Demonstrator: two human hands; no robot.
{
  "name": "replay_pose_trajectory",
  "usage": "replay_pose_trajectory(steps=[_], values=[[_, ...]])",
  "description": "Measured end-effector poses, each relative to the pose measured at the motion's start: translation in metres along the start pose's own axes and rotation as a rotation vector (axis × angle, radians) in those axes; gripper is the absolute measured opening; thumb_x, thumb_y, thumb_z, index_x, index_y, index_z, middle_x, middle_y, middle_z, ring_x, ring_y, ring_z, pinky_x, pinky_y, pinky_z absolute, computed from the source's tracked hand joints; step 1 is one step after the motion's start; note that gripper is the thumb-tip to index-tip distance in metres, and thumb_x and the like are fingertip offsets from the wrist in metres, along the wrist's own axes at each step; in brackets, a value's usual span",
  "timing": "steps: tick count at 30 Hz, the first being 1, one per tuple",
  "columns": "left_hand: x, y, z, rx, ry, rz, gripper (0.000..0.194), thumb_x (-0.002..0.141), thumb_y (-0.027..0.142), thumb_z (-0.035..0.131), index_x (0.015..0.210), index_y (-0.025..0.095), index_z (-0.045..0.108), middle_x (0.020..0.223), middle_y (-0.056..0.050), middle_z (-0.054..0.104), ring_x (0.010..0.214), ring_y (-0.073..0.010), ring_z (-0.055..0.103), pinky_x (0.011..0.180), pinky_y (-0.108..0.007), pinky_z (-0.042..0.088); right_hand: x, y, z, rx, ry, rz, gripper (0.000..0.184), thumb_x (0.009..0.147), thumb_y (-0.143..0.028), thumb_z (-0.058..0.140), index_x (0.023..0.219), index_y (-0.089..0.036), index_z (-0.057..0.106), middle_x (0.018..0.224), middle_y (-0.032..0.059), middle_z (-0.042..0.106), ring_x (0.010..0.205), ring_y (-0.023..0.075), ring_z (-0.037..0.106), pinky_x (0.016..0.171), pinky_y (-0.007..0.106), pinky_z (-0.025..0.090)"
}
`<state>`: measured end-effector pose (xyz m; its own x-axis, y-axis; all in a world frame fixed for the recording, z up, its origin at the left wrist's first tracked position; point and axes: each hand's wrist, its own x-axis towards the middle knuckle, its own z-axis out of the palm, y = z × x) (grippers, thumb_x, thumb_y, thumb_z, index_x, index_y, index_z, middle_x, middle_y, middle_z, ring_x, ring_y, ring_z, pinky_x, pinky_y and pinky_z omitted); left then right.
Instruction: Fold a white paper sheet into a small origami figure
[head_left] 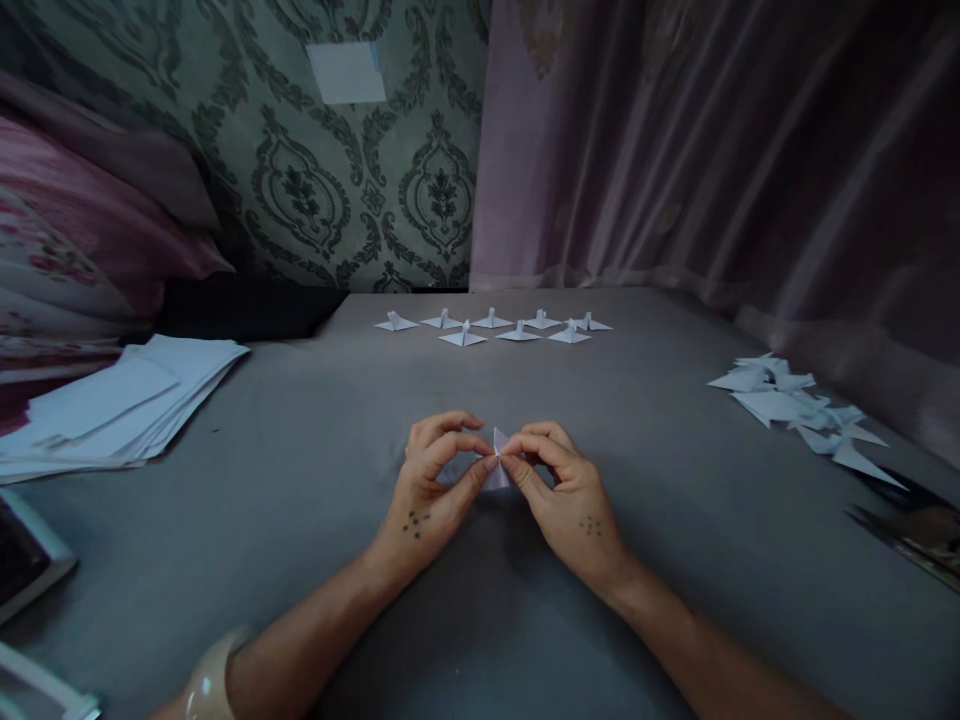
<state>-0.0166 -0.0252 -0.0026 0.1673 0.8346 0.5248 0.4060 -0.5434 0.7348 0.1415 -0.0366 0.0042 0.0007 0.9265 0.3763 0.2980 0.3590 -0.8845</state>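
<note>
Paper piece [496,480] pinched over the desk [300,520], on the near side of the folded figures [463,337].
Fingers of the left hand [433,478] and right hand [568,478] are clamped on it, tips nearly meeting. Creases are judged best pressed evenly from both sides, edges kept aligned, twisting avoided.

Patterned wallpaper [439,190] bearing a white sheet [346,73], eleven o'clock; pink curtain [577,150], one o'clock; floral fabric [82,235] and black cloth [247,308], ten o'clock.

Behind the held paper [496,478], paper birds [520,333] stand on the desk [322,420]; sheets [112,400] lie to its left, folded pieces [776,405] right.
</note>
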Motion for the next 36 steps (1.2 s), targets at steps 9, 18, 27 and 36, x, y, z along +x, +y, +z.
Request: replay_pose_trajectory(steps=[9,18,27,36], values=[[0.007,0.004,-0.011,0.030,-0.123,0.139,0.006,0.083,0.016,0.059,0.084,0.022,0.060,0.096,-0.005,0.068,0.101,-0.0220,0.053,0.096,-0.042,0.034,-0.001,-0.008,-0.003,-0.016,-0.079,-0.076,0.009,0.085,-0.014,0.055,0.081,-0.021,0.058,0.083,-0.0001,0.054,0.079,0.0122,0.054,0.075,0.025,0.044],[0.007,0.004,-0.009,-0.053,-0.115,0.115,0.004,0.084,0.017,0.060,0.082,0.020,0.062,0.083,-0.003,0.067,0.085,-0.0184,0.054,0.089,-0.039,0.036,0.000,-0.010,-0.011,-0.216,-0.033,-0.239,0.010,0.083,-0.014,0.057,0.083,-0.021,0.063,0.083,0.0010,0.056,0.078,0.0134,0.056,0.073,0.028,0.046],[0.007,0.010,-0.006,-0.152,-0.128,0.046,0.006,0.084,0.022,0.061,0.079,0.021,0.064,0.083,-0.005,0.068,0.087,-0.0202,0.055,0.088,-0.039,0.039,0.000,-0.017,-0.011,-0.203,-0.031,-0.242,0.012,0.078,-0.010,0.053,0.076,-0.021,0.058,0.079,0.0003,0.055,0.074,0.0135,0.054,0.070,0.028,0.046],[0.006,0.003,-0.003,-0.320,-0.007,-0.125,0.004,0.081,0.023,0.065,0.078,0.020,0.066,0.083,-0.005,0.066,0.087,-0.0192,0.058,0.085,-0.036,0.044,0.002,-0.016,-0.013,-0.158,0.058,-0.199,0.007,0.084,-0.020,0.057,0.086,-0.023,0.063,0.093,0.0033,0.055,0.084,0.0150,0.056,0.076,0.030,0.048]])
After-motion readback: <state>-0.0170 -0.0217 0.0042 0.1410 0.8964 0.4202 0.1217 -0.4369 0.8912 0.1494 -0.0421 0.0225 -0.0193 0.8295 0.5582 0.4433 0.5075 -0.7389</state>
